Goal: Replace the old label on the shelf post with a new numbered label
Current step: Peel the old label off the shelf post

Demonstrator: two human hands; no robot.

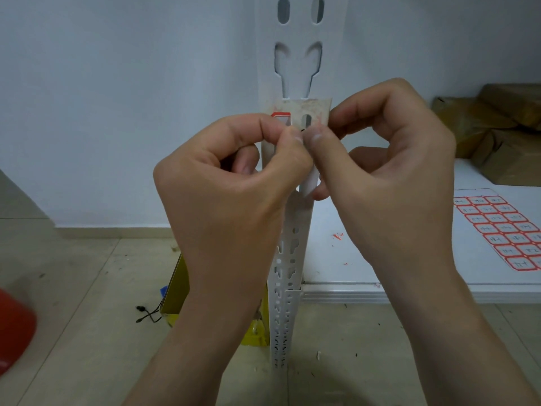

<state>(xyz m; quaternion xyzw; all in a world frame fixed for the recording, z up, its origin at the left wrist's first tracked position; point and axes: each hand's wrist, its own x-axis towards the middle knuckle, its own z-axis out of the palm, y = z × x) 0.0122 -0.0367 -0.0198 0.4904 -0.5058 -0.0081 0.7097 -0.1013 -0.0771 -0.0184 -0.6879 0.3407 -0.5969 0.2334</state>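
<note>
Most of the label point(281, 118) is hidden behind my left hand point(231, 189), which pinches it between thumb and forefinger. Only a red-bordered corner shows, and I can't read the number. It sits against the upright shelf post point(303, 213), white punched metal, on a stained patch. My right hand point(392, 177) pinches a smooth white strip point(312, 178) hanging lengthwise down the post.

My left hand point(222, 183): raised, fingers curled, thumb and forefinger pinching white strip point(311, 178). My right hand point(389, 171): opposite, same pinch on it; thumb tips nearly touching.
</note>
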